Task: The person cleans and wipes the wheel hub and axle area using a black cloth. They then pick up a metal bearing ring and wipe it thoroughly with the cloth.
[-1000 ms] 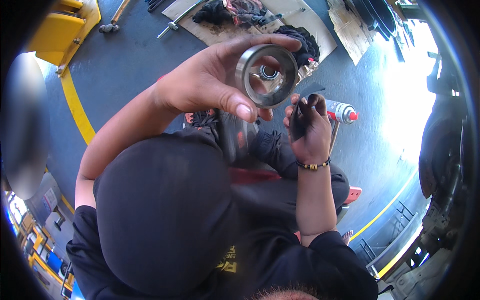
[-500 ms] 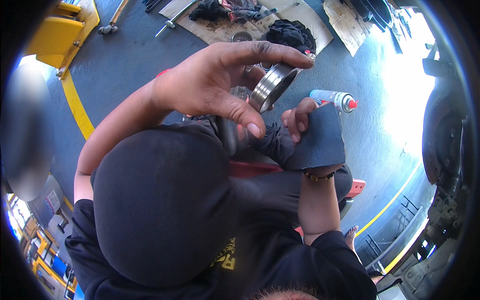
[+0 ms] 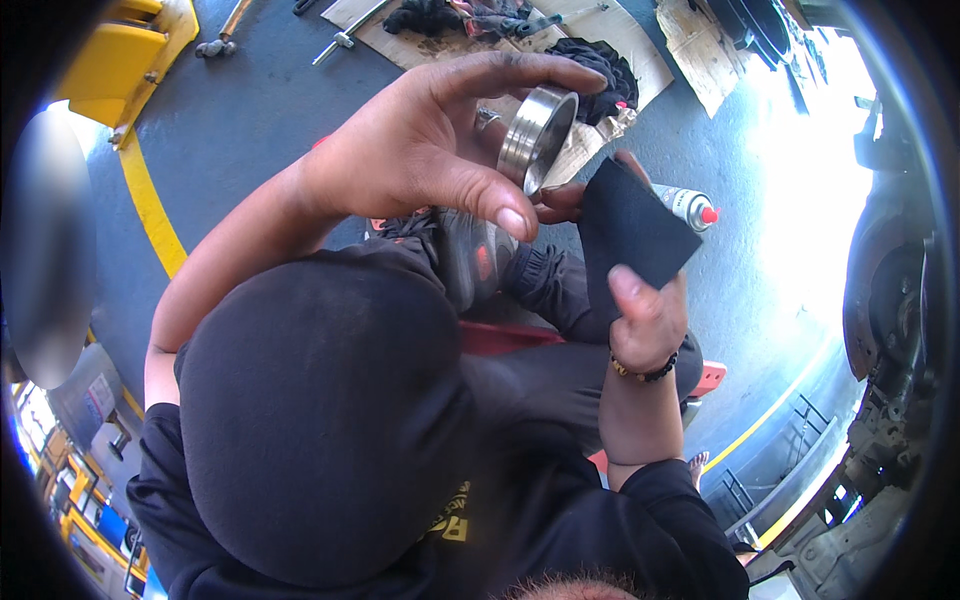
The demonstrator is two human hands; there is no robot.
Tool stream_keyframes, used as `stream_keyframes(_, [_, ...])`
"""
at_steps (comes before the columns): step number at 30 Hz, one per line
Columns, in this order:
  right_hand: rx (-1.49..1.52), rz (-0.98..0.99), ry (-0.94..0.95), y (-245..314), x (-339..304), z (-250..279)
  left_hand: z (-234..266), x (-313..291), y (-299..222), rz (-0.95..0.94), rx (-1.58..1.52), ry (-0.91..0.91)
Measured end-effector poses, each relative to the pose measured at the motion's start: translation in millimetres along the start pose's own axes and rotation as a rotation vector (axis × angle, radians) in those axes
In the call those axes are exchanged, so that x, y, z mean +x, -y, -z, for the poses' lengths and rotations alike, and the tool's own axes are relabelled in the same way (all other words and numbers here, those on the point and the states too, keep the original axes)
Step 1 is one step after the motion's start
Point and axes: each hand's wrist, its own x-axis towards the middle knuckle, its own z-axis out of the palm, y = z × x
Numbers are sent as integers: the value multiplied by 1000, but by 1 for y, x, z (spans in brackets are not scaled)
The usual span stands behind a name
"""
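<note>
Head view: the left hand has its grip clamped on a tilted metal ring, held above the floor. To the ring's right, the right hand has its grip closed on a dark sheet, which partly hides a spray can.

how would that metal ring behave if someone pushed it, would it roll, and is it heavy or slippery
The ring would likely roll if pushed while on its edge, since its outline is round. It may feel heavy for its size, as it looks like solid metal. Its shiny band looks smooth, so it could be slippery.
</note>
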Motion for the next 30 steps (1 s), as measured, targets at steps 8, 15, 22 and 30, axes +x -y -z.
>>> stream_keyframes(8, [-189, 121, -120, -7, -8, 5, 0, 0, 1, 51, 13, -38])
stream_keyframes(15, [-967, 433, -3, 11, -4, 9, -2, -2, 0, 39, 239, 2])
stream_keyframes(22, [-1347, 469, 136, 23, 8, 13, -5, -2, -6, -43, 358, 46])
stream_keyframes(30, [-1307, 382, 142, 22, 7, 7, -5, -1, -15, 44, 581, 61])
